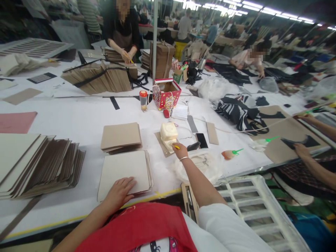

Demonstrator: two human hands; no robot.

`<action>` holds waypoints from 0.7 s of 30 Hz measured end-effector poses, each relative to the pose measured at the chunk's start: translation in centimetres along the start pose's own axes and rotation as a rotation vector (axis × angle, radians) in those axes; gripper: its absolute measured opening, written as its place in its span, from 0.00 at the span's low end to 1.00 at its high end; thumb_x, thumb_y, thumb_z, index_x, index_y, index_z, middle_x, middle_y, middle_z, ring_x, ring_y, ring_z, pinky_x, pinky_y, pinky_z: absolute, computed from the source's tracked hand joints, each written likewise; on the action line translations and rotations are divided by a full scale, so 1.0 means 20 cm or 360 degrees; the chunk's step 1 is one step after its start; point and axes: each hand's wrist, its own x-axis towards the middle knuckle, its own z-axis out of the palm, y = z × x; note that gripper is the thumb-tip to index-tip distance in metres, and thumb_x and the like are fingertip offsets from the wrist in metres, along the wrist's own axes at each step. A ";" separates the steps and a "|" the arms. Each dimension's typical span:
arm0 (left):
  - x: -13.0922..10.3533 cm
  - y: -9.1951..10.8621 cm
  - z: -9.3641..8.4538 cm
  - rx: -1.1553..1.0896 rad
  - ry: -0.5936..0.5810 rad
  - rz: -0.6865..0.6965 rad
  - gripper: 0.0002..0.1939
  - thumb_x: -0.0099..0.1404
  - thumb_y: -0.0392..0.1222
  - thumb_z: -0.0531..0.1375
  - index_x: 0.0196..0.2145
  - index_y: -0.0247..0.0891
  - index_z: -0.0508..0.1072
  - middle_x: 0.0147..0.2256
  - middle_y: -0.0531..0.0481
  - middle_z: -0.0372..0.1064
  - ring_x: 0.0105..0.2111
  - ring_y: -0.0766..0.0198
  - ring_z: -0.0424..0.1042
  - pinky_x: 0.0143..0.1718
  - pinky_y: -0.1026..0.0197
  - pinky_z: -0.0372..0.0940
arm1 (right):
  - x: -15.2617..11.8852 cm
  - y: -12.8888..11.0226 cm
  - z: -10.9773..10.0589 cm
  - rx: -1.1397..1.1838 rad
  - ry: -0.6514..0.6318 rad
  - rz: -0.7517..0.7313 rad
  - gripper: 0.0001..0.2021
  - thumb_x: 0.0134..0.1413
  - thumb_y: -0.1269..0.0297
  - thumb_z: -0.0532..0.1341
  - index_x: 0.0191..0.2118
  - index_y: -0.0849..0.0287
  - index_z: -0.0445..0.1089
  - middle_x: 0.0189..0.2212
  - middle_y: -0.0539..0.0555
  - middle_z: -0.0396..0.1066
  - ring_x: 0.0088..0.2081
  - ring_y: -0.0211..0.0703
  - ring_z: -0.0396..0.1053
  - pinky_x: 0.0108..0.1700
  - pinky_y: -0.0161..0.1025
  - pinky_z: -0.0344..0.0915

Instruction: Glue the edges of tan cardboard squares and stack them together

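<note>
My left hand [120, 190] lies flat with its fingers spread on the front edge of a stack of pale boards [124, 171]. Behind that stack sits a second pile of tan boards [121, 135]. My right hand [180, 150] is closed around a small yellow tool [176, 147], whose tip is at the lower part of a cream-coloured, coated container [168, 131]. The container stands on a brown board piece [160, 141]. What the tool's tip touches is too small to tell.
Large board stacks [63, 168] stand at left. A phone [201, 140], a plastic-lined bowl [202, 164], a glue bottle [228, 154], a cup [143, 100] and a red box [166, 94] are around. Co-workers' hands [301, 150] work at right and behind.
</note>
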 end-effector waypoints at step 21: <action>0.01 -0.06 0.04 -0.0030 0.0270 -0.0076 0.16 0.61 0.49 0.52 0.44 0.41 0.68 0.48 0.44 0.64 0.45 0.56 0.64 0.45 0.52 0.61 | -0.28 0.12 0.00 -0.0085 0.0013 -0.0329 0.13 0.50 0.59 0.56 0.40 0.55 0.72 0.35 0.54 0.72 0.36 0.41 0.70 0.42 0.37 0.66</action>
